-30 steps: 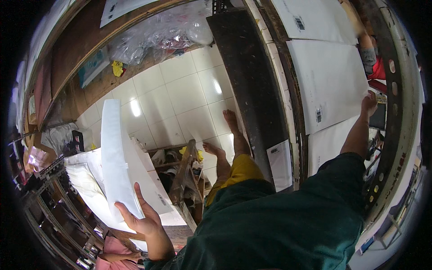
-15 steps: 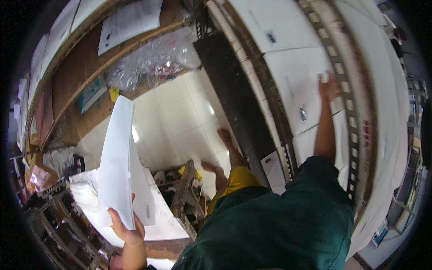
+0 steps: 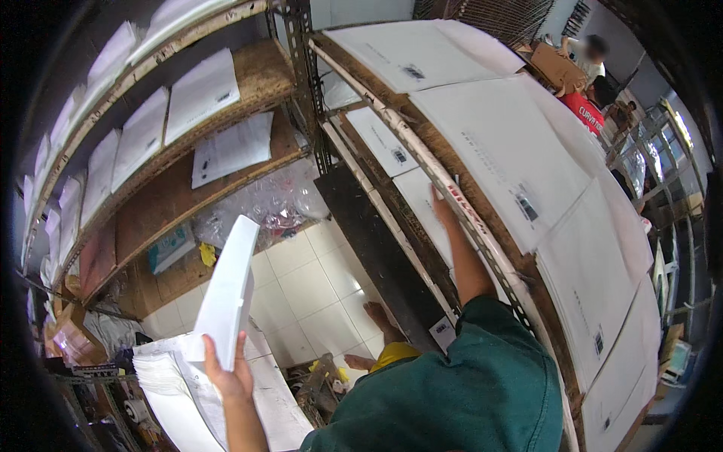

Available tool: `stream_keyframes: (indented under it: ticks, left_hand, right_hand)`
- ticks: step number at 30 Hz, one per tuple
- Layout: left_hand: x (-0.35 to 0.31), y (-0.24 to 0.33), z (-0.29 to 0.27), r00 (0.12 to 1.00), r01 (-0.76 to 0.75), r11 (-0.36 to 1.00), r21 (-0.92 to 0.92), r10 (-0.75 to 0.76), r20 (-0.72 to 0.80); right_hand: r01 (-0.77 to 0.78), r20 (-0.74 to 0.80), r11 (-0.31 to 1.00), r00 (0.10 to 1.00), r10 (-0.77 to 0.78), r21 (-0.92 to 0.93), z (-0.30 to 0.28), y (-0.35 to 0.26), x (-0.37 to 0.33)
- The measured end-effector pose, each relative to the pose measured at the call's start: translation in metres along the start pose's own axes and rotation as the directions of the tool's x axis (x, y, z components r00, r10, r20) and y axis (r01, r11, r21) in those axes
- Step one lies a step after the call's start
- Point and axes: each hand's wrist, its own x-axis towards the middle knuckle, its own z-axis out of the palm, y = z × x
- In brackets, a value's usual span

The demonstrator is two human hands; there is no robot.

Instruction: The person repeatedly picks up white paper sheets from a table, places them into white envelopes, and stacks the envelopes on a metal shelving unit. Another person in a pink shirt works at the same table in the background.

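My left hand [image 3: 232,371] is closed around a slim stack of white paper sheets [image 3: 226,290], held upright and slightly bowed. Below it, a thick pile of white paper [image 3: 169,392] lies beside more flat sheets. My right hand [image 3: 443,207] reaches into the lower shelf on the right, over a white paper stack [image 3: 420,197] with small dark print. The thumb stretches out along the paper, apart from the fingers; the shelf rail above partly covers this hand. I see nothing held in it.
An upper shelf [image 3: 520,260] with large white paper stacks [image 3: 497,143] overhangs my right arm. Shelves on the left hold more stacks [image 3: 199,94]. Clear plastic bags [image 3: 260,207] lie low at the back, above a tiled floor [image 3: 309,290]. Two people [image 3: 584,105] are at the far right.
My view has lifted and tilted, bringing the upper shelves and the people into sight. The right hand still lies over the lower shelf's paper, and the left still holds its stack.
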Motion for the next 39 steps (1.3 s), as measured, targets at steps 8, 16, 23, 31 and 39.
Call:
stream_keyframes:
  ticks: [8, 16, 23, 31, 39]
  left_hand:
    - [-0.024, -0.065, 0.0, 0.998, 0.03, 0.997, -0.066, -0.026, 0.062]
    - [-0.051, -0.076, -0.023, 0.967, 0.229, 0.968, -0.098, -0.216, 0.135]
    - [-0.096, -0.093, -0.059, 0.885, 0.373, 0.927, 0.03, -0.365, 0.288]
    - [-0.18, -0.112, -0.169, 0.917, 0.233, 0.963, -0.136, -0.264, -0.299]
    - [-0.245, -0.147, -0.249, 0.645, -0.538, 0.659, -0.526, -0.08, -0.76]
  right_hand:
    - [-0.074, 0.419, 0.45, 0.522, -0.743, 0.89, -0.04, -0.168, -0.21]
    - [-0.295, 0.495, 0.398, 0.563, -0.662, 0.869, -0.04, -0.208, -0.272]
    - [0.048, 0.211, 0.323, 0.666, -0.715, 0.945, -0.03, -0.225, -0.28]
    - [-0.13, 0.38, 0.409, 0.684, -0.623, 0.903, -0.007, -0.204, -0.246]
    - [-0.156, 0.46, 0.462, 0.579, -0.674, 0.873, 0.016, -0.21, -0.245]
